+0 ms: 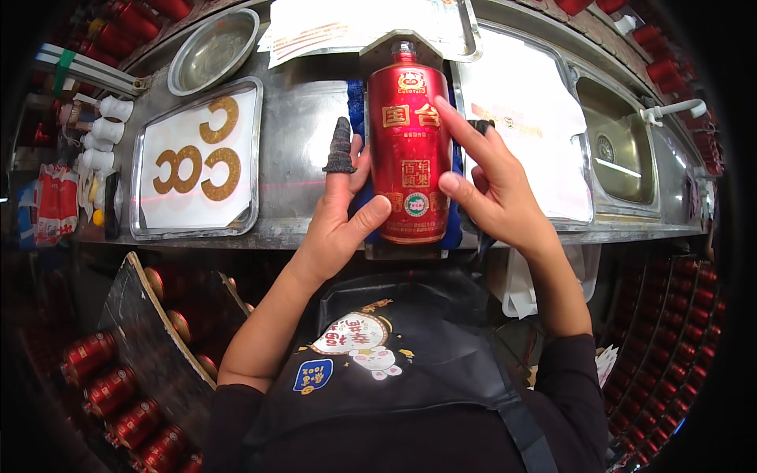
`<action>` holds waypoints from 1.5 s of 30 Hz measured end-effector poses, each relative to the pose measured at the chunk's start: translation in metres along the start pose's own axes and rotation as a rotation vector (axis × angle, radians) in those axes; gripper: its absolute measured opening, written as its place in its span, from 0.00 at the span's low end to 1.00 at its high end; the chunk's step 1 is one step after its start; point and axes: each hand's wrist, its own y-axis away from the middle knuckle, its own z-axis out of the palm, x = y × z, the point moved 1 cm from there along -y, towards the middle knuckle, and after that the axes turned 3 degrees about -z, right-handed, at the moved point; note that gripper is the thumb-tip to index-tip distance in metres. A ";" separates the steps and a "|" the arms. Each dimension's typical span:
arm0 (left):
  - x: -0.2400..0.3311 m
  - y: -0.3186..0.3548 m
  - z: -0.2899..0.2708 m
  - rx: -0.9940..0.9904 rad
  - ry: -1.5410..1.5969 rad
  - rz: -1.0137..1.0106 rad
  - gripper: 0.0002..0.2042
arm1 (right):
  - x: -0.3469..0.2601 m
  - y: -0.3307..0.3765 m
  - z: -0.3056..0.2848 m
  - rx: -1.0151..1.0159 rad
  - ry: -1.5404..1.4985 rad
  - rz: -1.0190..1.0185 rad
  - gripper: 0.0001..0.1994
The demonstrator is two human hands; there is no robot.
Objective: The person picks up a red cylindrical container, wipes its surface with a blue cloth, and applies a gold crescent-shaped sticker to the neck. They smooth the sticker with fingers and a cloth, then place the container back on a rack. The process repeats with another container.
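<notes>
A shiny red bottle (pixel 410 150) with gold lettering lies in front of me, its dark cap end pointing away. It rests in a metal cradle (pixel 385 252) lined with blue cloth (pixel 356 110). My left hand (pixel 335 213) is beside its lower left, fingers apart, the thumb tip at the bottle's edge; a black ribbed finger cover (pixel 340 148) sits on one finger. On the other side, my right hand (pixel 501 177) has its index finger stretched along the bottle's right edge, its thumb lower down. Part of another black finger cover (pixel 482 124) shows behind that hand.
On the left, a metal tray (pixel 256 158) holds gold curved labels (pixel 221 175) on white paper. Behind it stands a metal bowl (pixel 177 67). White label sheets (pixel 544 173) lie right, before a sink (pixel 631 177) with a white faucet (pixel 672 110). Several red bottles (pixel 110 390) stand lower left.
</notes>
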 end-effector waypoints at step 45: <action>0.005 -0.011 0.017 0.226 -0.016 0.061 0.39 | -0.023 0.005 0.010 0.079 0.227 -0.022 0.36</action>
